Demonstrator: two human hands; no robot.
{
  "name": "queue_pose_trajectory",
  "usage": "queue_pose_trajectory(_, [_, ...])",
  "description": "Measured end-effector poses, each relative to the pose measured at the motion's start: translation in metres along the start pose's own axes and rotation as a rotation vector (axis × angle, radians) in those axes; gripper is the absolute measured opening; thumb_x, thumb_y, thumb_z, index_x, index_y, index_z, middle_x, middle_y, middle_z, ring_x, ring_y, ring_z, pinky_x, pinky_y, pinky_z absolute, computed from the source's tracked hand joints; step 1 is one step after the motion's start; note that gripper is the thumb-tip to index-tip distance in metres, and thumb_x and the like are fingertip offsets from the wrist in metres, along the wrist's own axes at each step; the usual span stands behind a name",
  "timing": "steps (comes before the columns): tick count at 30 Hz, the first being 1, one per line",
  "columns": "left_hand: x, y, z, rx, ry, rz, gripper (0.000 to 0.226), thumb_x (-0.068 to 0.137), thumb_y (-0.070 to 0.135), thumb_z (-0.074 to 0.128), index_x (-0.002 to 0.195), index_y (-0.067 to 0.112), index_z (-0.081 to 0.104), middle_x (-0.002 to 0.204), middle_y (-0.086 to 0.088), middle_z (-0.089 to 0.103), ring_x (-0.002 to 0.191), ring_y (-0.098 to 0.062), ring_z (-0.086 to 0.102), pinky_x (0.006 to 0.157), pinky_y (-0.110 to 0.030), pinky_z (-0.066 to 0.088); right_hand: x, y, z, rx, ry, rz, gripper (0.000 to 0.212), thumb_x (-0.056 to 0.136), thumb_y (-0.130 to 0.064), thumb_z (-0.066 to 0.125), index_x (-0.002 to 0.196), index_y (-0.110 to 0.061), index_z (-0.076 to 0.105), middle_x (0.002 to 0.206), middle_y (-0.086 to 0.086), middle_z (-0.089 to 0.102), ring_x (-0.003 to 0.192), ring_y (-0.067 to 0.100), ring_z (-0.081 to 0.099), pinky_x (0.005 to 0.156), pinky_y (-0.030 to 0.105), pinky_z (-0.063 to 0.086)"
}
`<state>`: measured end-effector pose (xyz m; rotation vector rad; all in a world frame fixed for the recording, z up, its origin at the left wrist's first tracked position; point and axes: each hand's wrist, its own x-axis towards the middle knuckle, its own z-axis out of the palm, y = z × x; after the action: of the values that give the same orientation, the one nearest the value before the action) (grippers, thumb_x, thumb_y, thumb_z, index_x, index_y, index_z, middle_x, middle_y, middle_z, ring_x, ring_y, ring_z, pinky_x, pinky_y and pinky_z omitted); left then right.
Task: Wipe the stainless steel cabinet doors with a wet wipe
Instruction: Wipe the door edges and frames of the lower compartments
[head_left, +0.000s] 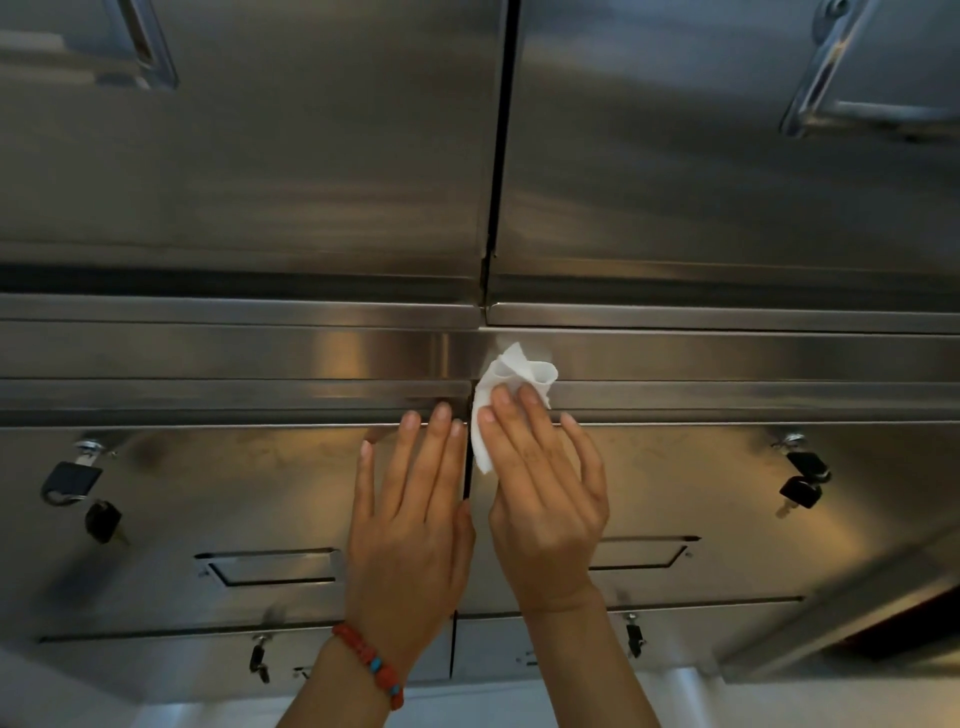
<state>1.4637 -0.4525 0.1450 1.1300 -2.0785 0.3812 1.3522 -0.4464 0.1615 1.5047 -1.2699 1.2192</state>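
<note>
No text, label, brand, number or sign can be read anywhere on the stainless steel cabinet doors (234, 182), the padlocks (67, 480), the wet wipe (511, 384) or the beaded bracelet (371, 662)

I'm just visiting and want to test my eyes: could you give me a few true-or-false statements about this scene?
1. The right hand presses a crumpled white wet wipe against the steel cabinet. True.
2. The left hand holds a spray bottle. False: it rests flat and empty on the stainless steel cabinet door.
3. A red beaded bracelet circles the left wrist. True.
4. The black padlock lies on the floor. False: it hangs on the door.
</note>
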Motion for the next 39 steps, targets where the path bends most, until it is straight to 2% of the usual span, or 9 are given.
queue_pose_trajectory(2, [0.0, 0.001, 0.0, 0.0, 0.0, -0.007, 0.054, 0.088, 0.021, 0.038, 0.139, 0.005, 0.029, 0.146, -0.011, 0.031, 0.136, -0.028, 0.026, 0.106, -0.055, 0.025, -0.001, 0.006, -0.003, -0.005, 0.0, 0.0, 0.024, 0.099, -0.005, 0.046, 0.11, -0.009, 0.067, 0.119, 0.005, 0.064, 0.117, 0.016, 0.057, 0.096, 0.038, 0.045])
queue_pose_trajectory(6, [0.0, 0.001, 0.001, -0.011, 0.009, -0.012, 0.054, 0.089, 0.021, 0.038, 0.139, 0.005, 0.029, 0.146, -0.011, 0.03, 0.137, -0.027, 0.025, 0.107, -0.054, 0.024, -0.007, 0.013, -0.006, -0.043, 0.015, 0.075, 0.031, 0.084, 0.006, 0.062, 0.112, -0.007, 0.064, 0.121, 0.007, 0.061, 0.117, 0.02, 0.057, 0.097, 0.04, 0.045])
queue_pose_trajectory(9, [-0.001, 0.001, 0.002, -0.012, 0.014, -0.011, 0.053, 0.089, 0.021, 0.038, 0.139, 0.004, 0.031, 0.146, -0.012, 0.031, 0.137, -0.028, 0.025, 0.107, -0.055, 0.025, -0.006, 0.005, -0.002, -0.019, 0.028, 0.078, 0.02, 0.094, -0.001, 0.054, 0.11, -0.005, 0.066, 0.119, 0.008, 0.063, 0.116, 0.021, 0.058, 0.098, 0.038, 0.045])
queue_pose_trajectory(13, [-0.001, 0.002, 0.003, 0.001, 0.017, -0.014, 0.053, 0.089, 0.021, 0.038, 0.139, 0.004, 0.032, 0.146, -0.012, 0.031, 0.137, -0.029, 0.026, 0.106, -0.055, 0.026, -0.001, 0.004, -0.001, 0.004, 0.0, 0.006, 0.027, 0.1, -0.007, 0.043, 0.11, -0.008, 0.068, 0.12, 0.006, 0.064, 0.117, 0.017, 0.057, 0.098, 0.037, 0.044])
queue_pose_trajectory(18, [0.0, 0.002, 0.0, 0.001, 0.011, -0.012, 0.052, 0.089, 0.021, 0.037, 0.138, 0.004, 0.031, 0.145, -0.012, 0.033, 0.136, -0.028, 0.027, 0.106, -0.056, 0.028, -0.006, 0.013, -0.005, -0.032, 0.007, 0.047, 0.023, 0.096, -0.002, 0.051, 0.113, -0.007, 0.065, 0.122, 0.007, 0.062, 0.118, 0.018, 0.056, 0.098, 0.039, 0.045])
queue_pose_trajectory(21, [0.0, 0.001, 0.0, 0.007, 0.011, -0.002, 0.052, 0.089, 0.021, 0.037, 0.138, 0.004, 0.032, 0.145, -0.013, 0.034, 0.136, -0.028, 0.027, 0.105, -0.056, 0.027, -0.006, 0.005, -0.001, -0.025, 0.031, 0.076, 0.022, 0.098, -0.004, 0.048, 0.111, -0.005, 0.065, 0.119, 0.01, 0.063, 0.116, 0.021, 0.057, 0.099, 0.037, 0.045])
queue_pose_trajectory(25, [0.0, 0.002, 0.002, 0.002, 0.025, 0.001, 0.052, 0.088, 0.019, 0.039, 0.137, 0.002, 0.035, 0.145, -0.013, 0.032, 0.136, -0.029, 0.027, 0.105, -0.057, 0.027, -0.003, 0.002, 0.0, -0.029, 0.015, 0.018, 0.029, 0.101, -0.006, 0.041, 0.109, -0.006, 0.068, 0.118, 0.008, 0.064, 0.115, 0.019, 0.058, 0.097, 0.036, 0.046])
queue_pose_trajectory(32, [0.0, 0.001, 0.002, 0.005, 0.018, 0.003, 0.053, 0.089, 0.022, 0.038, 0.138, 0.004, 0.03, 0.145, -0.013, 0.032, 0.137, -0.028, 0.025, 0.106, -0.056, 0.027, -0.003, 0.019, -0.008, -0.081, -0.014, -0.075, 0.023, 0.093, -0.004, 0.056, 0.114, -0.009, 0.065, 0.123, 0.006, 0.061, 0.118, 0.016, 0.056, 0.097, 0.036, 0.046])
queue_pose_trajectory(39, [0.0, 0.002, 0.004, -0.008, 0.035, -0.007, 0.053, 0.089, 0.021, 0.038, 0.139, 0.005, 0.03, 0.146, -0.012, 0.032, 0.137, -0.028, 0.026, 0.106, -0.056, 0.026, 0.007, 0.031, -0.009, -0.031, -0.036, -0.267, 0.026, 0.094, -0.002, 0.051, 0.113, -0.009, 0.068, 0.123, 0.006, 0.062, 0.118, 0.016, 0.056, 0.097, 0.032, 0.046])
